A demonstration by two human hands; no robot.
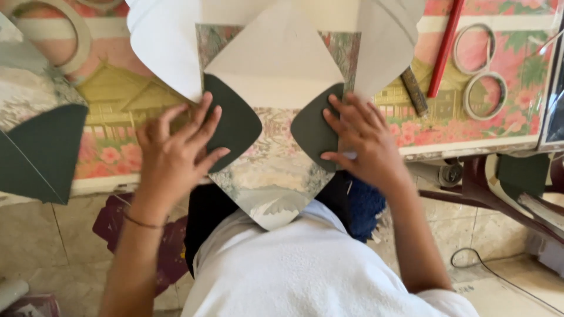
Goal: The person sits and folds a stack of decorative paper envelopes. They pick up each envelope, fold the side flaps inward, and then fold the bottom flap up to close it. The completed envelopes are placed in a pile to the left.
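Note:
A patterned paper sheet cut like an unfolded envelope lies on the table in front of me, its lower point hanging over the table edge. Its two side flaps are folded inward and show dark green backs. My left hand lies flat with fingers spread on the left green flap. My right hand presses flat on the right green flap. A pale top flap points away from me above them.
The table carries a floral and landscape cover. Tape rolls and a red stick lie at the right. Another dark green paper piece sits at the left edge. Large white paper curves lie behind the sheet.

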